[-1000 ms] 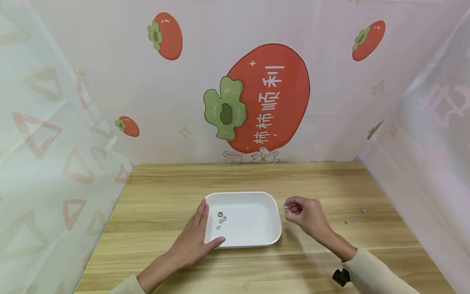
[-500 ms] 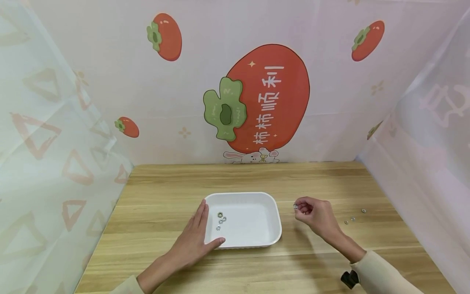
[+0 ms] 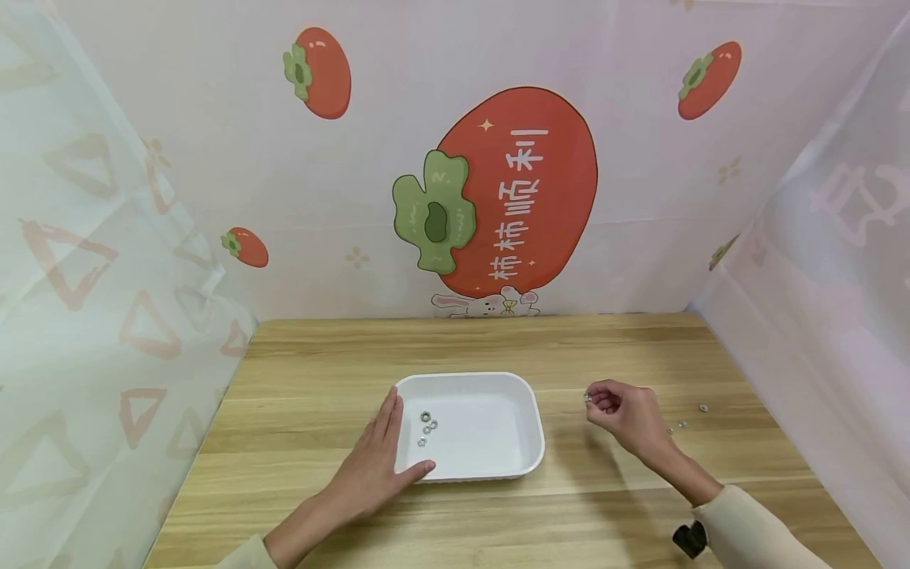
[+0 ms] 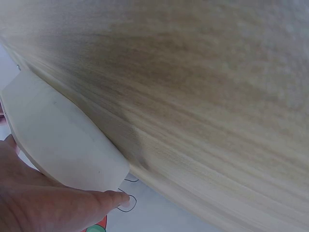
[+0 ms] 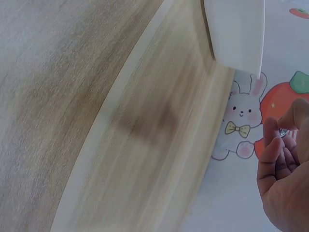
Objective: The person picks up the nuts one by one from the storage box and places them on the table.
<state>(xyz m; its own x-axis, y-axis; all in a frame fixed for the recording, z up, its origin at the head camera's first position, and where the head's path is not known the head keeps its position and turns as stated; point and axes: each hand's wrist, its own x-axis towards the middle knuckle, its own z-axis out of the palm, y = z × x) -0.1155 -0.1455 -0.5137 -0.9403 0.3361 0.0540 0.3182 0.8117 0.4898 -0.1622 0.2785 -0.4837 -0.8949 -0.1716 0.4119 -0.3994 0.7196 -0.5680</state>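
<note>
My left hand (image 3: 373,458) rests along the left end of a white rectangular tray (image 3: 529,395), its fingers straight and the thumb over the near rim. Inside the tray, towards the left, lie several small metal nuts (image 3: 426,416). Right of the tray, above the table, my right hand (image 3: 629,415) pinches a small silvery metal nut (image 3: 588,398) between thumb and fingertips. In the right wrist view the pinched nut (image 5: 283,131) shows only as a glint; the fingers hide most of it. The left wrist view shows the tray's outer wall (image 4: 63,135) beside the left hand.
Beyond the right hand, small metal nuts (image 3: 703,408) lie scattered on the wooden table (image 3: 320,356); the wrist partly covers one. A printed cloth (image 3: 355,158) with persimmons hangs behind the table, and pale sheets flank both sides. A black device (image 3: 690,540) sits at the right cuff.
My right hand has moved rightwards, away from the tray, with the nut still pinched. The left hand, the tray and the nuts inside it stay in place.
</note>
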